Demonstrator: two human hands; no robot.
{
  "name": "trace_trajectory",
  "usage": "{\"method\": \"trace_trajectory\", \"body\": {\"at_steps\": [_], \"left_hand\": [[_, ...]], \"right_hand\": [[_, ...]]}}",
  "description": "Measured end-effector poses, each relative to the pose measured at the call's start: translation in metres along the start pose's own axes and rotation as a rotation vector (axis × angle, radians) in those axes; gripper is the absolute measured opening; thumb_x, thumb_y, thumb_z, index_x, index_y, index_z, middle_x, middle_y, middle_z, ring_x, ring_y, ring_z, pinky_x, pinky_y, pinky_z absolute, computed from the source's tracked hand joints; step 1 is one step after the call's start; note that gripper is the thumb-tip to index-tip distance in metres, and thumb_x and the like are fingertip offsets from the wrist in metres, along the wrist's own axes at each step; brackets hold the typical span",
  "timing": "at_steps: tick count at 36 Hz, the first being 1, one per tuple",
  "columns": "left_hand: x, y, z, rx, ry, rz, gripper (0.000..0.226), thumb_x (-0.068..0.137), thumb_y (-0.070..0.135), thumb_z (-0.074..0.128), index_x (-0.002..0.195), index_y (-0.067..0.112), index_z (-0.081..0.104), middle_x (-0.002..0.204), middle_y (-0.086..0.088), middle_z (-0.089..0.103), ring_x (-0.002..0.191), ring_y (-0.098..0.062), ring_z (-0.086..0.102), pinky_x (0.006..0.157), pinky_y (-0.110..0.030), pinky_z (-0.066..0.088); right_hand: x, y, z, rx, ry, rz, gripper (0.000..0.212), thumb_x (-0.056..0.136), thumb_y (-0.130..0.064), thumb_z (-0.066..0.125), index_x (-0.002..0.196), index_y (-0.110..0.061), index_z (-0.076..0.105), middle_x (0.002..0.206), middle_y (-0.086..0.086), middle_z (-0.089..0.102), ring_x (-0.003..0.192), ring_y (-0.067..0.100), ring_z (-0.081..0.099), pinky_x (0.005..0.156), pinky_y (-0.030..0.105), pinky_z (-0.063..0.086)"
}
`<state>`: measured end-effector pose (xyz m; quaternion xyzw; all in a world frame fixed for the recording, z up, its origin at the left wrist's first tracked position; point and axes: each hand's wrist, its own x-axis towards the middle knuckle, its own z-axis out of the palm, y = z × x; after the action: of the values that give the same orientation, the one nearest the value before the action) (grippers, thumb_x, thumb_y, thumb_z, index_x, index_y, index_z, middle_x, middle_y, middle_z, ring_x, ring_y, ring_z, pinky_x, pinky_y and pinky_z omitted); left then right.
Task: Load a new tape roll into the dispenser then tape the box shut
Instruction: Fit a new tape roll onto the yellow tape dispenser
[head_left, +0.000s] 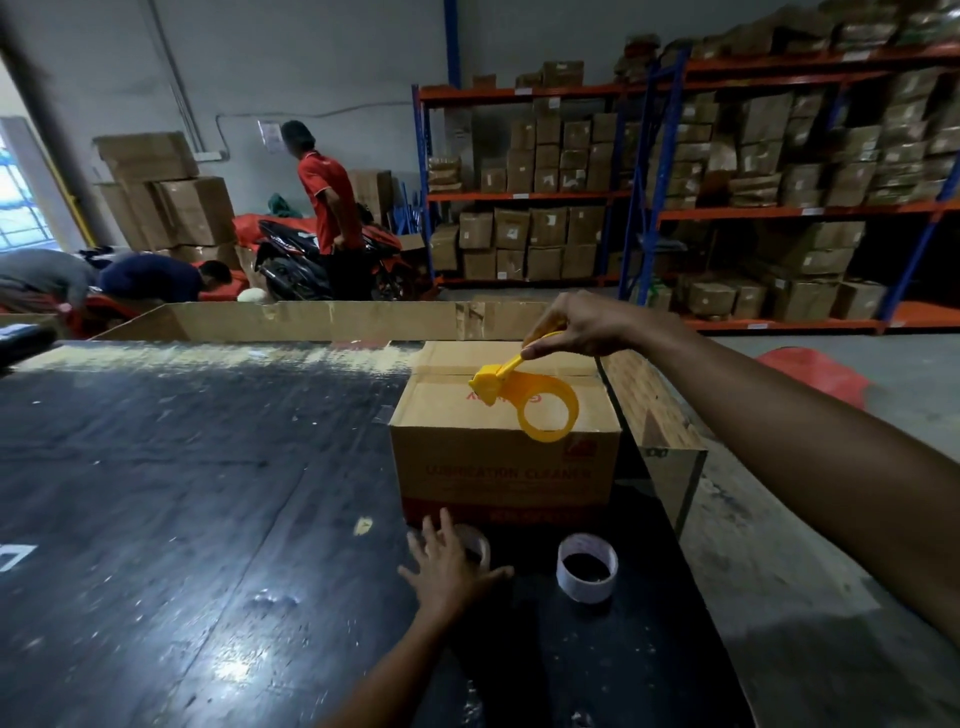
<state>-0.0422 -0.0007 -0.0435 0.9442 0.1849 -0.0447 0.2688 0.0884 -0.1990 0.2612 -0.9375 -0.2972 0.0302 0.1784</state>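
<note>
Your left hand (449, 564) lies flat w/ fingers spread, grip apart, over 1 tape roll (475, 545) on the dark surface (182, 493). Just right of it stands a 2nd roll (587, 567), upright, untouched. Behind both sits 1 cardboard box (504, 457), flaps down. Your right hand (582, 325) has its grip clamped on the handle of 1 yellow dispenser (535, 400), held over the box top, no roll in its ring.

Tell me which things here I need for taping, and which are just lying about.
For the job:
yellow tape dispenser, empty, held in right hand
cardboard box
tape roll
second roll under left hand

Lying about:
open carton behind the table
shelved boxes
motorbike
</note>
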Motion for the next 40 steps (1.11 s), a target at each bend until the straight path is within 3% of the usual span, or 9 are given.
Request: {"method": "trace_trajectory", "body": {"at_steps": [4,8,11,14,18,23,29,34,40], "left_hand": [[0.001,-0.012,0.001,-0.071,-0.036,-0.038,0.129,0.075,0.062,0.077,0.162,0.016,-0.007,0.169,-0.014,0.014,0.151,-0.041,0.028,0.121,-0.059,0.027],[-0.006,-0.016,0.005,-0.148,0.064,0.003,0.121,0.077,0.057,0.076,0.162,0.010,0.005,0.160,-0.014,0.030,0.140,-0.033,0.047,0.113,-0.046,0.044],[-0.014,-0.016,0.002,-0.235,0.113,0.049,0.121,0.076,0.058,0.076,0.162,0.010,0.006,0.159,-0.012,0.032,0.138,-0.031,0.049,0.109,-0.044,0.049],[-0.025,-0.008,-0.008,-0.342,0.180,0.159,0.119,0.074,0.056,0.078,0.162,0.015,0.008,0.158,-0.008,0.032,0.139,-0.027,0.047,0.108,-0.040,0.049],[-0.038,0.017,-0.033,-0.501,0.351,0.371,0.115,0.070,0.040,0.089,0.158,0.016,0.021,0.155,-0.002,0.037,0.134,-0.011,0.045,0.104,-0.024,0.044],[-0.060,0.059,-0.066,-0.633,0.545,0.610,0.119,0.069,0.031,0.093,0.159,0.016,0.016,0.156,-0.002,0.033,0.140,-0.007,0.039,0.107,-0.002,0.033],[-0.076,0.094,-0.086,-0.697,0.686,0.734,0.116,0.073,0.041,0.086,0.160,0.017,0.012,0.162,-0.005,0.027,0.151,0.002,0.024,0.121,-0.013,0.026],[-0.070,0.103,-0.085,-0.705,0.705,0.740,0.116,0.073,0.032,0.089,0.160,0.019,0.013,0.164,-0.003,0.025,0.154,-0.016,0.027,0.121,-0.043,0.039],[-0.066,0.105,-0.087,-0.702,0.765,0.728,0.112,0.076,0.041,0.086,0.159,0.012,0.018,0.163,-0.007,0.027,0.154,-0.007,0.023,0.124,-0.021,0.027]], "right_hand": [[-0.001,-0.003,0.009,-0.037,-0.013,0.021,0.033,0.085,-0.052,0.071,0.107,-0.027,0.078,0.111,-0.001,0.073,0.103,0.021,0.063,0.090,0.050,0.055],[-0.003,-0.004,0.013,-0.018,0.002,0.020,0.031,0.085,-0.051,0.072,0.105,-0.029,0.079,0.108,-0.004,0.072,0.101,0.019,0.063,0.083,0.043,0.056],[-0.006,-0.007,0.012,-0.018,0.012,0.001,0.029,0.086,-0.050,0.071,0.105,-0.029,0.078,0.107,-0.007,0.070,0.099,0.014,0.061,0.071,0.032,0.049],[-0.007,-0.009,0.010,-0.002,0.011,-0.006,0.028,0.087,-0.046,0.072,0.107,-0.026,0.077,0.111,-0.006,0.071,0.102,0.014,0.062,0.079,0.035,0.052],[-0.008,-0.014,0.004,-0.011,0.024,0.006,0.033,0.089,-0.042,0.072,0.113,-0.020,0.076,0.116,-0.002,0.072,0.105,0.015,0.062,0.088,0.040,0.055],[-0.006,-0.022,0.001,-0.001,0.048,0.005,0.032,0.089,-0.043,0.072,0.113,-0.021,0.075,0.113,-0.007,0.069,0.101,0.011,0.061,0.076,0.030,0.051],[-0.008,-0.035,0.000,0.042,0.040,-0.018,0.032,0.087,-0.048,0.072,0.109,-0.026,0.079,0.104,-0.014,0.072,0.099,0.007,0.063,0.075,0.029,0.053],[-0.013,-0.046,-0.007,0.073,0.050,-0.032,0.031,0.084,-0.055,0.072,0.103,-0.031,0.078,0.103,-0.010,0.072,0.097,0.010,0.064,0.071,0.029,0.051],[-0.024,-0.061,-0.021,0.074,0.026,-0.045,0.024,0.087,-0.050,0.070,0.102,-0.032,0.076,0.105,-0.007,0.070,0.098,0.014,0.063,0.072,0.030,0.048]]}}
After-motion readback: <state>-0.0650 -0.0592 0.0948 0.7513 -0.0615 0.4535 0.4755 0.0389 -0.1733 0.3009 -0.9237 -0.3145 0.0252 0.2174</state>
